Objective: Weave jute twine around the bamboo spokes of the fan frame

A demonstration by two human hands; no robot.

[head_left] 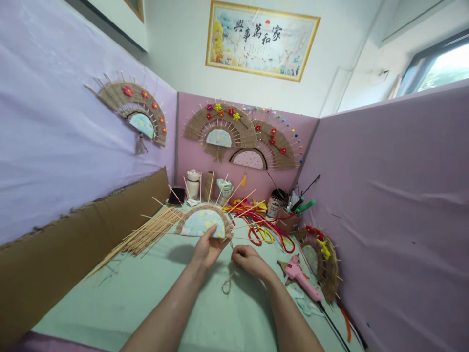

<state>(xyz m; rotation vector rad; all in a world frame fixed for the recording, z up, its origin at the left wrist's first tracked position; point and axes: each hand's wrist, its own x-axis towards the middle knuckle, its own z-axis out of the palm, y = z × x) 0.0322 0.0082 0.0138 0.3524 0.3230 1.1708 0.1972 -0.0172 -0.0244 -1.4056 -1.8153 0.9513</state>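
My left hand [208, 249] grips the lower right of a half-round fan [200, 223], its thumb lying on the pale floral fabric. Thin wooden sticks radiate from the fan's curved edge, and brown twine [205, 208] is woven between them in a narrow band. Just right of the fan's lower corner, my right hand [249, 259] has its fingers closed on the twine that runs down from the fan. A loose loop of that twine [227, 286] hangs below the right hand. The fan is held raised above the green table.
Bamboo sticks [146, 234] lie piled at left beside a cardboard strip [73, 249]. Scissors [255, 236] and red pipe cleaners [252, 210] lie behind. A pink glue gun [302, 278] and a finished fan [328, 266] are at right. Jars and a twine spool [209, 187] stand behind.
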